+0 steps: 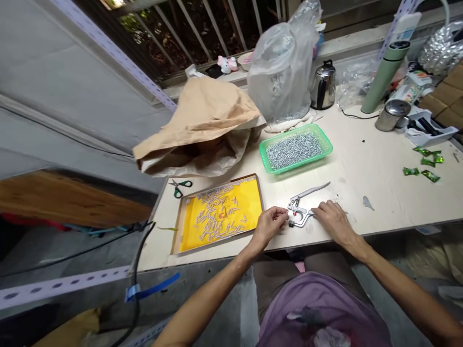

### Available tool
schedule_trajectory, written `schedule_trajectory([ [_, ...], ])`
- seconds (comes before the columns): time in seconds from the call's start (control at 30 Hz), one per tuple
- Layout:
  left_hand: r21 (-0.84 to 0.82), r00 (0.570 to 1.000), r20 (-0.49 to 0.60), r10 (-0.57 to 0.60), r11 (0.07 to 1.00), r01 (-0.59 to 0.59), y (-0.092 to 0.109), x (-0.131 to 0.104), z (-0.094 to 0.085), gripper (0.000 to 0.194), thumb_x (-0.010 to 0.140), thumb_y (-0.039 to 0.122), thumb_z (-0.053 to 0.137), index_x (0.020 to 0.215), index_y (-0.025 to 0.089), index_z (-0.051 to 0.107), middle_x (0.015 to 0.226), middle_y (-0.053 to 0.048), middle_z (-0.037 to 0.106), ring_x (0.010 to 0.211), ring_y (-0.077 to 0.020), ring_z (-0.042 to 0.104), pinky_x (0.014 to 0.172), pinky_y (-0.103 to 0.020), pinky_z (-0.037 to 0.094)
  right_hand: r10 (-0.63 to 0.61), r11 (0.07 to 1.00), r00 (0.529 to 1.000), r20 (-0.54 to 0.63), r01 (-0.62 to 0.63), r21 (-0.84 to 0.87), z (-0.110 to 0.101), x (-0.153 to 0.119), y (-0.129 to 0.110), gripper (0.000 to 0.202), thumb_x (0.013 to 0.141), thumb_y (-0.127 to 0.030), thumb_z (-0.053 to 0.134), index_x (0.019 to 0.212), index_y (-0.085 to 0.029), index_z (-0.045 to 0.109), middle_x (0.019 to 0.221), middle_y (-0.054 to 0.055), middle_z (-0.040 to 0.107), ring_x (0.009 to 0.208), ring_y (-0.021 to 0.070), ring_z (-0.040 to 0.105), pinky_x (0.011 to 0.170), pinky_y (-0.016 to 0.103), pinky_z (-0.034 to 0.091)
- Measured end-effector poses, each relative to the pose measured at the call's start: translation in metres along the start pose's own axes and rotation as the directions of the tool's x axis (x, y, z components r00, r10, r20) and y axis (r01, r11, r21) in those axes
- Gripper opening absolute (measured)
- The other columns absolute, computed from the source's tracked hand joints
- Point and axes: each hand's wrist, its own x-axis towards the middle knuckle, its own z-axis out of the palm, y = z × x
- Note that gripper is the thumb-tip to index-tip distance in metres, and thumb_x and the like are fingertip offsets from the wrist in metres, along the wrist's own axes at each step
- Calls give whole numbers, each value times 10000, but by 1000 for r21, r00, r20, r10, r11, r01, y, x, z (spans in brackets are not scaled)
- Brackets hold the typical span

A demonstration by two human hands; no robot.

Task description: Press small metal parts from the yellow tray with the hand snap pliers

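A silver hand press plier [303,208] lies on the pale table [376,164] near its front edge. My right hand [333,220] rests on the plier's lower handle and holds it down. My left hand [269,224] is at the plier's jaw, fingertips pinched on something too small to make out. Left of that hand sits a wooden tray with a yellow bottom [249,197], strewn with several small metal pieces. Behind the plier stands a green plastic basket [265,151] filled with more metal pieces.
Green-handled scissors [180,187] lie by the tray. A brown paper sack [202,125], a clear plastic bag of parts [280,72], a steel kettle [323,86], a green flask [385,74], a steel cup [392,114] and green wrappers [427,164] stand further back.
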Motion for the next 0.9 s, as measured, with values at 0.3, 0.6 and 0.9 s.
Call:
schedule_trajectory([
  [0.3, -81, 983, 32, -182, 980, 184, -5, -8, 29, 428, 522, 470, 780, 688, 119, 601, 448, 60, 487, 370, -45, 388, 349, -163, 276, -6, 1000, 1000, 30, 5, 11, -7, -16, 10, 157, 904, -149, 521, 936, -206, 665, 820, 57, 586, 805, 201, 442, 695, 316, 283],
  [0.6, 76, 976, 49, -214, 975, 210, -7, -4, 27, 400, 600, 485, 751, 644, 128, 575, 410, 82, 433, 300, -31, 328, 326, -172, 190, 6, 1000, 1000, -10, -6, 13, -3, -17, 7, 161, 897, -142, 523, 949, -199, 665, 827, 61, 576, 798, 205, 432, 702, 317, 295],
  [0.9, 250, 954, 118, -275, 938, 240, -7, 6, 23, 284, 687, 380, 712, 651, 123, 596, 381, 94, 408, 302, -36, 342, 328, -166, 242, 18, 1000, 1000, -12, -18, 24, -1, -17, 6, 147, 885, -136, 542, 943, -193, 664, 824, 62, 570, 800, 207, 424, 692, 321, 281],
])
